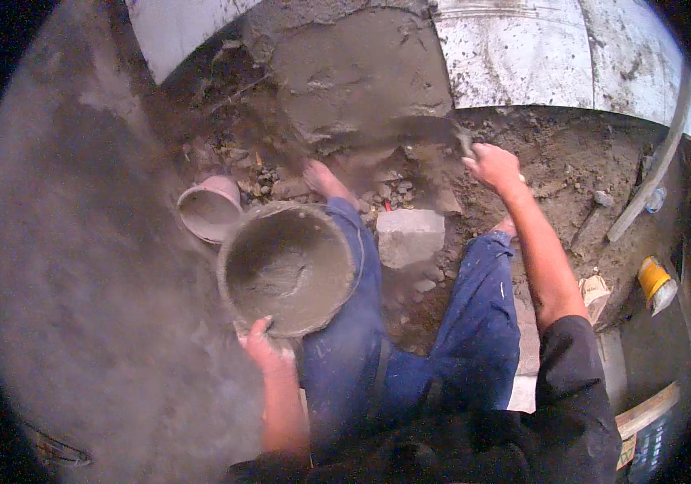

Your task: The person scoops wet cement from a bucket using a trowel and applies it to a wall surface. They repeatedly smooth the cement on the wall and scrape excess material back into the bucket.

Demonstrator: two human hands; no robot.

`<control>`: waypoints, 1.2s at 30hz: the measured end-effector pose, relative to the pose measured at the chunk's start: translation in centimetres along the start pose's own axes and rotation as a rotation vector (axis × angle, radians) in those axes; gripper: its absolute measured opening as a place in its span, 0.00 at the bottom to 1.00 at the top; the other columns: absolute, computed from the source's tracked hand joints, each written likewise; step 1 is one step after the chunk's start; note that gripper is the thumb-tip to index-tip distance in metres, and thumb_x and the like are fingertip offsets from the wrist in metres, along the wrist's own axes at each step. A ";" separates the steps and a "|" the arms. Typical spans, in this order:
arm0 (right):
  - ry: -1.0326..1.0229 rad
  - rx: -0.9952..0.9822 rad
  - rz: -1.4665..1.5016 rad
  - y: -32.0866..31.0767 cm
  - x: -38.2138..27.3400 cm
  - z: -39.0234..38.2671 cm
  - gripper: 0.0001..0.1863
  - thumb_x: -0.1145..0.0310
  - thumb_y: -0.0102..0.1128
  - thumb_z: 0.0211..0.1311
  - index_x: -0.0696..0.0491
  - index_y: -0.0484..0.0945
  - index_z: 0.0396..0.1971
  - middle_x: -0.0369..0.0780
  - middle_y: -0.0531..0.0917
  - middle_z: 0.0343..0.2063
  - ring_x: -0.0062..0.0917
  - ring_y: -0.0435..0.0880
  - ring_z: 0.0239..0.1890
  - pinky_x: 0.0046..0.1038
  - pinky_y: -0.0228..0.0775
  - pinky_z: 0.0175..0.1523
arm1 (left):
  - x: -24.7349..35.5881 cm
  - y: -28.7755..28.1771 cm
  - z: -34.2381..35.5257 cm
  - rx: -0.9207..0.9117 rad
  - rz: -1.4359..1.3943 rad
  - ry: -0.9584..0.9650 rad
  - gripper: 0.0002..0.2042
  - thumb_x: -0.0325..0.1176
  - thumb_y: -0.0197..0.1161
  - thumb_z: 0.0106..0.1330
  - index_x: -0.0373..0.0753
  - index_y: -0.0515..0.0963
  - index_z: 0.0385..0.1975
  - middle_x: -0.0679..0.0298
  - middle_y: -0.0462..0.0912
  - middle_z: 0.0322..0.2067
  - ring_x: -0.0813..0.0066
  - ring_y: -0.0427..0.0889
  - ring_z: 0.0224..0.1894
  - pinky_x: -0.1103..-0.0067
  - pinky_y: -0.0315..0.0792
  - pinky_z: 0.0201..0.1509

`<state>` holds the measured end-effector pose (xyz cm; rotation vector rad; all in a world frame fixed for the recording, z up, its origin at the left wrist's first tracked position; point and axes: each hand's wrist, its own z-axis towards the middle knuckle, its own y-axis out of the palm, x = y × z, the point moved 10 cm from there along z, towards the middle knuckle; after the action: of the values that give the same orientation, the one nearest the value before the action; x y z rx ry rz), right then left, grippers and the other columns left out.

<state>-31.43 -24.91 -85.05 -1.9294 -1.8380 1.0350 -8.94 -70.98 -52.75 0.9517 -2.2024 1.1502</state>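
My left hand [269,348] grips the near rim of a large round bucket [228,302], thumb over the edge. The bucket tilts against my left thigh, and wet grey mortar [285,274] lies in it. Out ahead, my right hand [495,168] is closed round the handle of a trowel [465,139]. Its blade is smeared by motion and hard to make out, close to the lower edge of a patch of wet mortar [358,73] spread on the surface in front of me.
A smaller pinkish bucket [228,190] stands beyond the large one. Between my legs sits a pale block [411,238] among loose stones. White panels [515,56] flank the mortar patch. On the right are a hammer [596,211], a curved pole [656,173] and a yellow container [652,277].
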 end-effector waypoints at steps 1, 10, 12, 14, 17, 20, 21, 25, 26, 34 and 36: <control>0.003 0.019 0.010 -1.3 1.7 -2.1 0.19 0.50 0.57 0.62 0.52 0.77 0.37 0.44 0.83 0.37 0.43 0.83 0.41 0.43 0.75 0.43 | -0.3 0.5 -0.2 -0.014 -0.010 -0.012 0.35 0.15 0.57 0.45 0.36 0.65 0.60 0.57 0.75 0.50 0.58 0.77 0.48 0.65 0.74 0.55; 0.716 0.429 0.585 3.5 15.3 -36.5 0.17 0.57 0.58 0.66 0.57 0.76 0.41 0.53 0.81 0.34 0.51 0.79 0.37 0.43 0.70 0.42 | -7.3 18.8 -10.7 -0.505 0.150 0.050 0.33 0.12 0.53 0.47 0.31 0.67 0.61 0.57 0.77 0.52 0.64 0.78 0.51 0.72 0.70 0.58; 0.764 0.565 0.483 8.2 17.0 -45.5 0.17 0.58 0.57 0.67 0.60 0.75 0.39 0.54 0.79 0.32 0.49 0.77 0.36 0.42 0.68 0.43 | -10.3 25.3 -16.2 -0.718 0.204 0.106 0.32 0.13 0.54 0.47 0.30 0.69 0.60 0.58 0.78 0.50 0.67 0.78 0.49 0.75 0.71 0.57; 0.851 0.451 0.698 12.8 16.4 -50.8 0.19 0.58 0.57 0.67 0.63 0.74 0.38 0.54 0.78 0.30 0.47 0.76 0.35 0.42 0.67 0.44 | -12.7 29.9 -19.8 -0.784 0.408 0.286 0.32 0.16 0.56 0.46 0.30 0.71 0.58 0.60 0.80 0.47 0.68 0.79 0.46 0.76 0.72 0.54; 1.170 0.476 0.788 20.3 15.2 -61.6 0.17 0.58 0.57 0.67 0.61 0.74 0.36 0.47 0.78 0.27 0.36 0.78 0.32 0.38 0.69 0.39 | -16.9 38.8 -30.0 -0.935 0.395 0.187 0.28 0.16 0.54 0.48 0.31 0.75 0.55 0.61 0.81 0.44 0.72 0.79 0.43 0.79 0.71 0.50; 1.385 0.331 1.266 23.4 11.5 -64.6 0.16 0.58 0.58 0.66 0.59 0.74 0.35 0.38 0.77 0.22 0.23 0.77 0.22 0.29 0.69 0.26 | -20.1 46.3 -37.2 -1.038 0.437 0.289 0.26 0.18 0.54 0.50 0.32 0.76 0.54 0.62 0.83 0.41 0.71 0.80 0.39 0.77 0.72 0.47; 1.369 0.349 1.256 23.2 10.7 -65.5 0.16 0.59 0.59 0.66 0.59 0.74 0.36 0.38 0.76 0.21 0.23 0.76 0.20 0.29 0.69 0.24 | -20.9 48.5 -40.3 -1.090 0.400 0.349 0.25 0.18 0.54 0.51 0.31 0.76 0.53 0.61 0.83 0.40 0.71 0.80 0.38 0.77 0.73 0.46; 1.384 0.402 1.180 26.3 9.1 -70.8 0.18 0.58 0.61 0.64 0.60 0.74 0.38 0.38 0.76 0.20 0.22 0.75 0.17 0.27 0.68 0.20 | -27.2 53.3 -55.0 -1.331 0.215 0.384 0.22 0.20 0.54 0.51 0.29 0.77 0.50 0.57 0.84 0.36 0.70 0.80 0.36 0.74 0.73 0.44; 1.377 0.406 1.174 27.3 8.7 -70.8 0.19 0.58 0.61 0.63 0.61 0.74 0.39 0.38 0.77 0.21 0.22 0.76 0.17 0.27 0.69 0.21 | -29.5 53.9 -56.7 -1.351 0.325 0.378 0.24 0.19 0.53 0.50 0.27 0.75 0.51 0.56 0.83 0.35 0.69 0.79 0.35 0.74 0.73 0.43; 1.302 0.188 1.293 20.7 10.5 -70.6 0.20 0.57 0.56 0.64 0.62 0.77 0.41 0.50 0.81 0.31 0.41 0.80 0.35 0.38 0.70 0.45 | -30.4 45.8 -68.5 -1.436 0.631 0.662 0.50 0.40 0.72 0.51 0.30 0.47 0.71 0.41 0.54 0.69 0.56 0.57 0.71 0.68 0.54 0.72; 1.235 0.155 1.252 23.8 10.9 -72.0 0.17 0.60 0.57 0.63 0.63 0.77 0.37 0.46 0.81 0.28 0.32 0.78 0.32 0.34 0.69 0.41 | -27.5 41.0 -65.9 -1.496 0.657 0.523 0.53 0.34 0.71 0.55 0.32 0.37 0.72 0.45 0.52 0.71 0.62 0.56 0.72 0.70 0.54 0.72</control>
<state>33.13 1.21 -53.04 -2.5636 0.1671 -0.0351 -16.34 10.96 -56.98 -0.6426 -2.0992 -0.2631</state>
